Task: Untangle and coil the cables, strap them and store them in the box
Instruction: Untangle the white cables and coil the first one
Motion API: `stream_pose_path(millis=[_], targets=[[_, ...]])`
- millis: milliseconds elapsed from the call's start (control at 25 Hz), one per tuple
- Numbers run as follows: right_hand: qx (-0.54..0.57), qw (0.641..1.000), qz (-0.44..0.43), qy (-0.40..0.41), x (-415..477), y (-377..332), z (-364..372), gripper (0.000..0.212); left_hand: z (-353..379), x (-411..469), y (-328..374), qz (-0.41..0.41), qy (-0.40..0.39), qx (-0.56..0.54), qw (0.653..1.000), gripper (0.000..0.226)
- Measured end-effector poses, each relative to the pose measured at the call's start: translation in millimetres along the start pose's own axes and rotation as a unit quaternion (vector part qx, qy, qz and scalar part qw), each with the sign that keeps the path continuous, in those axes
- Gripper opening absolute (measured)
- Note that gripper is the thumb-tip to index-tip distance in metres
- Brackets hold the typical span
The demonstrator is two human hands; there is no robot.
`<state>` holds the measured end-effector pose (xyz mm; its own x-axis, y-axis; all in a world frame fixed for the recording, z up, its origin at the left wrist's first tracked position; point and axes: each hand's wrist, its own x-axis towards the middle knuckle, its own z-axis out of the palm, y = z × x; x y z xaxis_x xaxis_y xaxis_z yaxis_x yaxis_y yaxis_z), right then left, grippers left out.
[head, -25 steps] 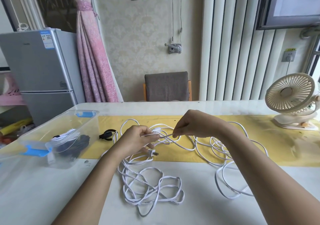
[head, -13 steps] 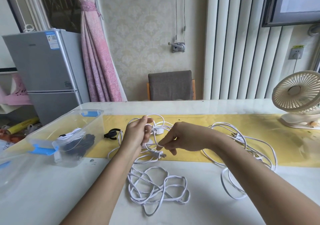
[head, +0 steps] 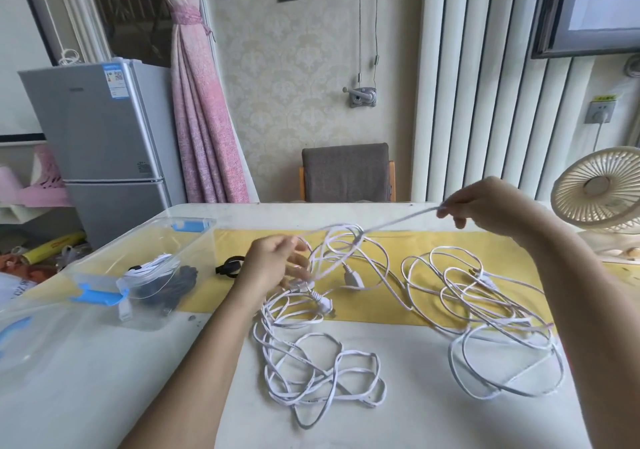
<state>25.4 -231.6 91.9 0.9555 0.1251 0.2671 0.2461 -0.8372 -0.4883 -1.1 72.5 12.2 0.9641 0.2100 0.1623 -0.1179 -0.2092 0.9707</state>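
Counted: two tangled heaps of thin white cable (head: 358, 240), one clear box (head: 194, 237), one black strap (head: 230, 268). Right hand (head: 485, 206) pinching a taut strand; left hand (head: 273, 265) blurred, grip not determinable.

right hand (head: 491, 206) raised, pinching a taut white cable (head: 401, 222) that runs down into tangled cables (head: 311, 362) on the tabletop (head: 104, 379), left hand (head: 273, 265) at the loops, fingers blurred, grip unclear, black strap (head: 230, 267) beside it, clear box (head: 121, 247) further left
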Motion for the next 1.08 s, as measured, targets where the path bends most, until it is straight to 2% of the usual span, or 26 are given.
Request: stream_pose_path(millis=[80, 120, 240, 360, 440, 520, 600, 640, 680, 760, 840, 880, 920, 1000, 1080], targets=[[-0.191, 0.973, 0.044, -0.126, 2.7, 8.6, 4.4, 0.027, 6.7, -3.5, -1.4, -0.005, -0.063, 0.107, 0.992, 0.029], [-0.221, 0.957, 0.053, -0.183, 2.7, 8.1, 8.6, 0.030, 11.1, -4.5, -2.7, -0.003, -0.064, 0.133, 0.989, 0.029], [-0.151, 0.955, 0.014, -0.256, -7.2, -11.9, 23.1, 0.030, 28.1, -10.0, -10.3, -0.006, -0.069, 0.192, 0.979, 0.026], [-0.013, 0.957, -0.026, -0.289, -20.0, -45.8, 41.8, 0.015, 39.5, -14.3, -18.5, -0.010, -0.084, 0.203, 0.976, 0.024], [0.033, 0.954, -0.030, -0.296, -24.6, -62.0, 59.7, 0.012, 44.7, -17.6, -16.0, -0.021, -0.080, 0.157, 0.984, 0.025], [0.014, 0.961, -0.027, -0.275, -23.8, -68.7, 81.9, 0.025, 46.2, -20.1, -10.8, -0.031, -0.085, 0.103, 0.991, 0.025], [-0.007, 0.979, -0.027, -0.201, -21.1, -71.8, 102.8, 0.034, 42.6, -20.5, -8.3, -0.026, -0.119, 0.086, 0.989, 0.025], [-0.011, 0.986, -0.031, -0.161, -20.6, -72.9, 110.8, 0.035, 39.3, -19.2, -8.1, -0.004, -0.133, 0.120, 0.984, 0.026], [-0.015, 0.990, -0.039, -0.135, -21.8, -74.4, 116.3, 0.034, 35.1, -17.4, -7.6, 0.036, -0.122, 0.187, 0.974, 0.026], [-0.023, 0.990, -0.043, -0.135, -24.1, -75.6, 125.2, 0.031, 24.2, -14.0, -4.2, 0.124, -0.008, 0.327, 0.937, 0.025], [-0.028, 0.984, -0.028, -0.171, -26.8, -75.3, 128.3, 0.029, 16.8, -15.0, 4.1, 0.178, 0.125, 0.372, 0.902, 0.033], [-0.028, 0.980, -0.022, -0.196, -27.8, -74.4, 129.0, 0.026, 14.9, -15.4, 6.3, 0.208, 0.143, 0.363, 0.897, 0.038], [-0.028, 0.975, -0.014, -0.221, -27.7, -73.5, 130.0, 0.026, 15.0, -14.8, 4.9, 0.232, 0.113, 0.348, 0.901, 0.043], [-0.028, 0.969, -0.010, -0.247, -28.2, -72.6, 132.0, 0.033, 20.2, -16.0, 0.3, 0.261, -0.033, 0.344, 0.902, 0.054], [-0.015, 0.966, -0.022, -0.256, -30.2, -73.4, 132.7, 0.032, 27.6, -17.7, -8.8, 0.236, -0.172, 0.365, 0.884, 0.053]])
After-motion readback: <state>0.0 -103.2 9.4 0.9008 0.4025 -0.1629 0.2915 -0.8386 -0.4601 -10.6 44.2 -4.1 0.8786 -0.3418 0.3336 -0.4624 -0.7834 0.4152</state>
